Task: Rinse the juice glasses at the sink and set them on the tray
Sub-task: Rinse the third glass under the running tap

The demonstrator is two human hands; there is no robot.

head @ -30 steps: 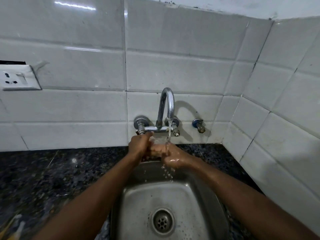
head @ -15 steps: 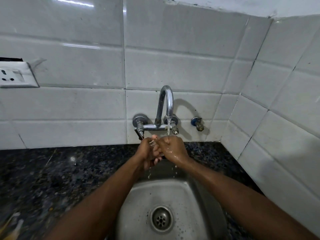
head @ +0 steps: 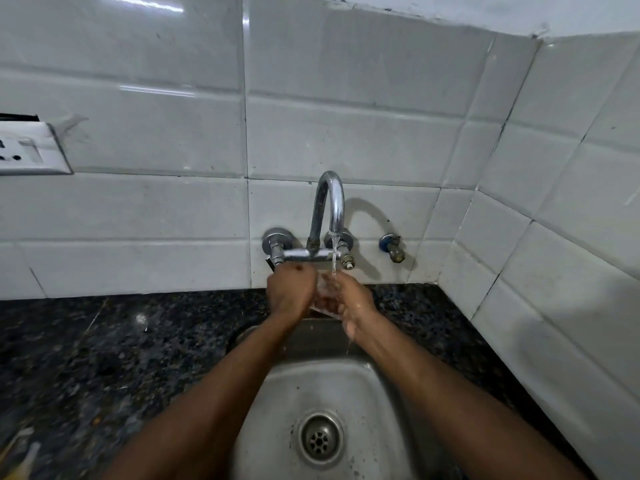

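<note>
A clear juice glass (head: 325, 293) sits between both my hands under the chrome tap (head: 330, 209), above the back of the steel sink (head: 277, 393). Water runs from the spout onto the glass. My left hand (head: 289, 292) grips the glass from the left, fingers curled round it. My right hand (head: 356, 304) is wet and holds the glass from the right. Most of the glass is hidden by my fingers. No tray is in view.
A dark speckled stone counter (head: 104, 358) surrounds the sink. White tiled walls meet in a corner at the right. A white socket plate (head: 31, 148) is on the wall at far left. A small brass valve (head: 393, 247) sticks out right of the tap. The drain (head: 320, 438) lies below.
My hands have shifted slightly around the glass under the stream, with the right hand turning lower and the left hand closing more over the top. The water keeps running.
</note>
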